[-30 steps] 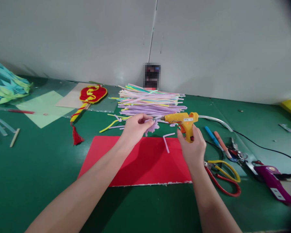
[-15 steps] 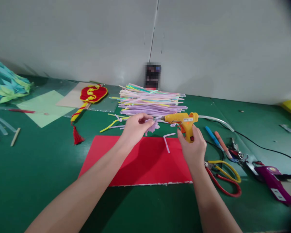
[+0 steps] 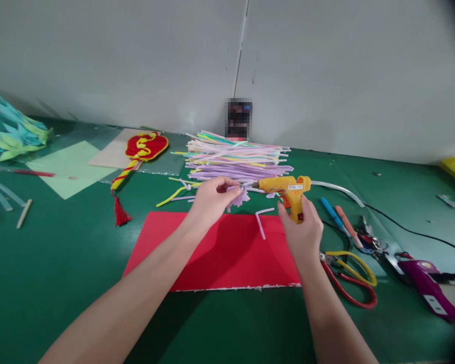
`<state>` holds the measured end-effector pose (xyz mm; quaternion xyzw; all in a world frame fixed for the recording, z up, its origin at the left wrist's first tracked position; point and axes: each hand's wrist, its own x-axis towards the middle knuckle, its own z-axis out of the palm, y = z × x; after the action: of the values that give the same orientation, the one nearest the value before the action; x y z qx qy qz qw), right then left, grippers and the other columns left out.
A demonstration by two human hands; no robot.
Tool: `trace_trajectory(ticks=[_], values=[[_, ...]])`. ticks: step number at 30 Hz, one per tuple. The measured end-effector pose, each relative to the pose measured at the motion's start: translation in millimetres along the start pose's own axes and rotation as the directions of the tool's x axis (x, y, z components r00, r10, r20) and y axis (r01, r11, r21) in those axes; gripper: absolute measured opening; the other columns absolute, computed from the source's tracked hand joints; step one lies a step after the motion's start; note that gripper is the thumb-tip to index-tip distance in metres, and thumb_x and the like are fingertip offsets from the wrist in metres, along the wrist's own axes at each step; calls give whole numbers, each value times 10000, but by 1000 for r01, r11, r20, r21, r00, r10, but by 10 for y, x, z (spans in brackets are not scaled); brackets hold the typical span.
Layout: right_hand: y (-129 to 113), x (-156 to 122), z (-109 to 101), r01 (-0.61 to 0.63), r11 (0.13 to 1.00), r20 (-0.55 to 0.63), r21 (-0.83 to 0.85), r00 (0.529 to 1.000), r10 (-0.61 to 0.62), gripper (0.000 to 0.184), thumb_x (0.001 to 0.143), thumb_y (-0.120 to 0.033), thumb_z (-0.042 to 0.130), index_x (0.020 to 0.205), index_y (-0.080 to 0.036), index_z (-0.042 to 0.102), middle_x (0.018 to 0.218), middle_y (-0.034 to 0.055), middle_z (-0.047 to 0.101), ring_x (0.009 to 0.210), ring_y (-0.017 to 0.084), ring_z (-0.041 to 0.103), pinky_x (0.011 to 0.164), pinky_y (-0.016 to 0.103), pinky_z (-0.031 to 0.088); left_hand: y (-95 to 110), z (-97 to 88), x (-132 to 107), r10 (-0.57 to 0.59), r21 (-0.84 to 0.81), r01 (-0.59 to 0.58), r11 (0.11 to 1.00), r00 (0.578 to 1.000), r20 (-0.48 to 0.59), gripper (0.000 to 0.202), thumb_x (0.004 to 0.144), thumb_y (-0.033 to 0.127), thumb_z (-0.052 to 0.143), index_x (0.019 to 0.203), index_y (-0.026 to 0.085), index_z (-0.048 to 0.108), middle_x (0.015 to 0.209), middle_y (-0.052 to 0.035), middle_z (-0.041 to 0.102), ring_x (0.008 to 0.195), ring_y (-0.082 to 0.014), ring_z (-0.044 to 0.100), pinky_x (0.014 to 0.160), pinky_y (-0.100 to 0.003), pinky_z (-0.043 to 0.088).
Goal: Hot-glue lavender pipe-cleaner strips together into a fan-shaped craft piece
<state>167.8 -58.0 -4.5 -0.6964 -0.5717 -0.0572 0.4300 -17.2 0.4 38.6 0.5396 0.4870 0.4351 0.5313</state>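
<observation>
On the far left of a green counter [image 3: 60,278], a teal and lime leafy bundle [image 3: 15,134] lies near a pale green sheet [image 3: 64,174]. Next comes a red and yellow fan-shaped ornament [image 3: 146,146] with a red tassel [image 3: 121,215] at its handle's end.

The person's left arm reaches diagonally up from the lower left, crossing a red sheet [image 3: 231,258]. The left hand [image 3: 214,199] is bent at the wrist, its fingers curled to the right. Its grip is narrow: thumb and fingers pinch a small, ruffled lilac piece [image 3: 238,198] just beyond the red sheet's far edge. Behind it lies a stack of pastel fuzzy stems [image 3: 238,156].

A bent lilac stem [image 3: 260,225] rests on the red sheet between the arms. The right arm rises from the lower right, the right hand [image 3: 303,230] upright. Its grip is closed around the handle of a yellow glue gun [image 3: 284,185], whose nozzle points left, right at the lilac piece; whether they touch cannot be told.

Farther right are blue and orange pens, pliers with red and yellow handles [image 3: 370,301], and a purple device [image 3: 426,290].
</observation>
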Motion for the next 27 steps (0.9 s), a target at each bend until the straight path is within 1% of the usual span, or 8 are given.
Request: trace_trajectory(ticks=[8, 13, 17, 22, 24, 27], values=[[8, 10, 6, -2, 1000, -29, -30, 1000, 1, 285, 767, -350, 558, 946, -128, 572, 731, 17, 487, 649, 141, 452, 609, 278, 408, 10, -12, 6, -1, 7, 1, 1000, 1000, -5, 90, 675, 200, 623, 752, 154, 612, 651, -22, 654, 566, -123, 591, 488, -218, 422], [13, 15, 12, -13, 1000, -23, -15, 1000, 13, 289, 770, -364, 549, 958, -145, 570, 747, 22, 503, 657, 145, 458, 611, 278, 407, 26, -12, 1, -7, 17, 7, 1000, 1000, -15, 81, 675, 199, 624, 744, 157, 616, 664, -25, 651, 577, -120, 586, 487, -212, 419], [17, 11, 12, -29, 1000, -22, -10, 999, 28, 299, 771, -376, 546, 958, -143, 572, 732, 15, 501, 617, 133, 448, 592, 271, 404, 19, -15, 0, -5, 12, 5, 1000, 1000, -7, 87, 679, 209, 624, 751, 161, 618, 642, -23, 646, 551, -115, 572, 481, -215, 408], [22, 7, 13, -29, 1000, -30, -8, 999, 29, 296, 777, -390, 532, 955, -156, 569, 737, 15, 507, 617, 132, 450, 584, 265, 398, 7, -21, 6, 5, -7, -5, 1000, 1000, 6, 71, 681, 208, 622, 737, 165, 616, 611, -18, 641, 532, -114, 563, 481, -219, 404], [18, 10, 12, -44, 999, -33, -13, 999, 44, 297, 769, -394, 538, 944, -156, 569, 717, 7, 498, 595, 124, 440, 578, 264, 394, 16, -26, 6, -3, -5, 3, 1000, 1000, 3, 70, 677, 205, 625, 733, 164, 616, 607, -17, 637, 530, -114, 560, 475, -218, 401], [24, 20, 11, -110, 993, -43, -37, 993, 108, 329, 746, -424, 556, 926, -150, 571, 682, 0, 492, 573, 126, 434, 579, 278, 394, 44, -34, 0, -7, 4, 7, 1000, 1000, 3, 67, 675, 201, 624, 732, 165, 618, 603, -11, 629, 527, -113, 552, 468, -216, 398]])
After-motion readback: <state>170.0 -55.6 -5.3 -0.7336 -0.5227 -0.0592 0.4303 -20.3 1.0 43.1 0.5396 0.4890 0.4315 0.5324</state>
